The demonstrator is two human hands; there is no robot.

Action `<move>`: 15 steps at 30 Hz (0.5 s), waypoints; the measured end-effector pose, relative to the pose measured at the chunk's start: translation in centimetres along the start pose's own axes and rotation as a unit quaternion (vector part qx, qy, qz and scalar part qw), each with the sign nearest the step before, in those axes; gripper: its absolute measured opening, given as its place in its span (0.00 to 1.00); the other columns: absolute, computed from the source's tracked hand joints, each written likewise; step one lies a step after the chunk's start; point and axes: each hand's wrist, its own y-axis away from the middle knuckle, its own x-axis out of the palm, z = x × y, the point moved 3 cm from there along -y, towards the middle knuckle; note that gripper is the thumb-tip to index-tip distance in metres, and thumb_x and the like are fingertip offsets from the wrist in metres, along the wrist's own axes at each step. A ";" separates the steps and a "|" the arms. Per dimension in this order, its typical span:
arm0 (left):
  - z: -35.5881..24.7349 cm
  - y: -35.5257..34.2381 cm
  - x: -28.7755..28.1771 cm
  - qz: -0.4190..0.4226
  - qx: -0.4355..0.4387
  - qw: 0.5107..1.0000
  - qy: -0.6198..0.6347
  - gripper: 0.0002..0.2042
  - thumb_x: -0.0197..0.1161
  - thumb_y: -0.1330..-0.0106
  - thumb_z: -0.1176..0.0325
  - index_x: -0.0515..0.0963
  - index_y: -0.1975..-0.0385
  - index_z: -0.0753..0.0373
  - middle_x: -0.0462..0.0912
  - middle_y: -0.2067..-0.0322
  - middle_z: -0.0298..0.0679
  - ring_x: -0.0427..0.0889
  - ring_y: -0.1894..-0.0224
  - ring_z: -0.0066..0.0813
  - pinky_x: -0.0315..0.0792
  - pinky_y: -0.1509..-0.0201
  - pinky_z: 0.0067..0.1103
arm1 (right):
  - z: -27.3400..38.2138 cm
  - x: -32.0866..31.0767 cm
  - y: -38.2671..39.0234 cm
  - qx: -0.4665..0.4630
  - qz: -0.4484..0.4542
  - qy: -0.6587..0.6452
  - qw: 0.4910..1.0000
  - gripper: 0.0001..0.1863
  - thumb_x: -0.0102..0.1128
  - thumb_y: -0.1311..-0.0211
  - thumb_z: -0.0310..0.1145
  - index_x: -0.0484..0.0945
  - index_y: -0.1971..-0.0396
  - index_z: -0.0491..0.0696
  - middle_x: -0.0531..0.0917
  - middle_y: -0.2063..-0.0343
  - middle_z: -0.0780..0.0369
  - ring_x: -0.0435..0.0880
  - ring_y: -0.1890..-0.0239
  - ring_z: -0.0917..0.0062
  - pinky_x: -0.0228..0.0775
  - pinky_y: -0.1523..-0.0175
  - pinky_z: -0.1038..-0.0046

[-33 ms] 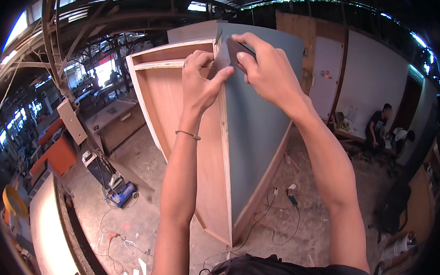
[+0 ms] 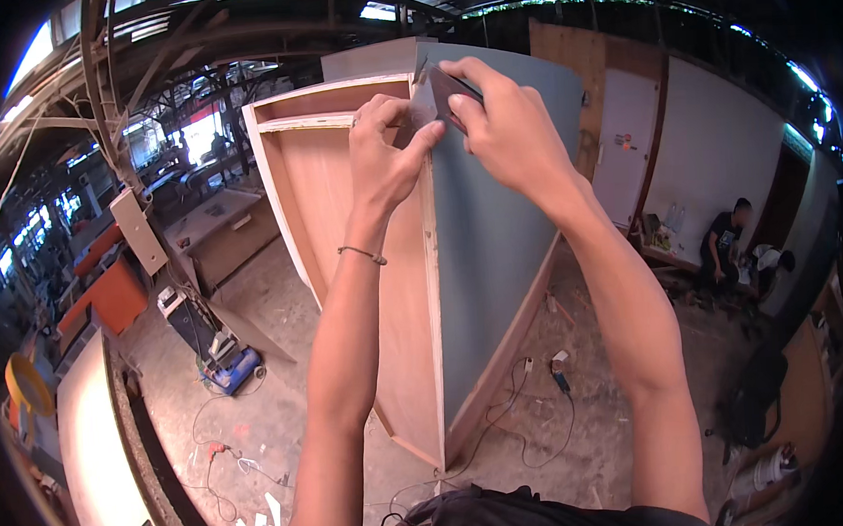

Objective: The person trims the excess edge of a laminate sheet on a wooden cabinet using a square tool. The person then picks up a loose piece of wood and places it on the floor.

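A tall wooden cabinet point(image 2: 329, 201) stands upright before me, its open side facing left and a grey-blue panel point(image 2: 486, 223) covering its right side. At the top of the front corner, my right hand point(image 2: 509, 118) is closed round a flat, dark brown piece point(image 2: 446, 93); its exact kind is unclear. A thin, pale grey piece point(image 2: 422, 111) lies beside it against the corner, and I cannot tell whether the two are joined. My left hand point(image 2: 384, 152) grips the cabinet's front edge, fingers inside the opening and thumb against the grey piece's lower end.
A blue-based machine point(image 2: 229, 370) stands on the floor at left, near a pale-topped bench point(image 2: 96, 446). Cables and a small power tool point(image 2: 560, 379) lie right of the cabinet's foot. Two people point(image 2: 722, 245) sit low at far right. A post point(image 2: 99, 98) rises at left.
My right hand and the brown piece have shifted slightly left and up along the corner. The left hand stays nearly in place.
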 end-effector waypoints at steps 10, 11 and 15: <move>-2.2 -1.9 -1.9 -0.121 0.090 0.984 -0.094 0.22 0.82 0.43 0.57 0.84 0.60 0.69 0.85 0.65 0.42 0.83 0.56 0.38 0.75 0.47 0.32 | -2.3 -3.1 5.0 0.078 0.074 -0.115 0.988 0.20 0.55 0.25 0.33 0.76 0.39 0.41 0.84 0.76 0.58 0.83 0.78 0.76 0.75 0.67 0.70; -3.1 -3.0 -1.2 -0.125 0.155 0.969 -0.144 0.21 0.80 0.39 0.58 0.84 0.58 0.70 0.87 0.60 0.47 0.84 0.52 0.38 0.76 0.47 0.33 | -3.6 -3.5 6.9 0.089 0.069 -0.141 0.984 0.20 0.55 0.25 0.34 0.76 0.38 0.42 0.82 0.78 0.60 0.80 0.80 0.80 0.72 0.72 0.73; -0.9 -7.0 -0.8 0.083 -0.002 0.996 0.036 0.11 0.71 0.29 0.67 0.86 0.58 0.71 0.87 0.68 0.37 0.84 0.64 0.20 0.77 0.57 0.20 | -7.0 -4.7 15.9 0.242 0.019 -0.289 0.926 0.21 0.56 0.22 0.35 0.73 0.35 0.44 0.80 0.79 0.63 0.71 0.88 0.85 0.58 0.83 0.78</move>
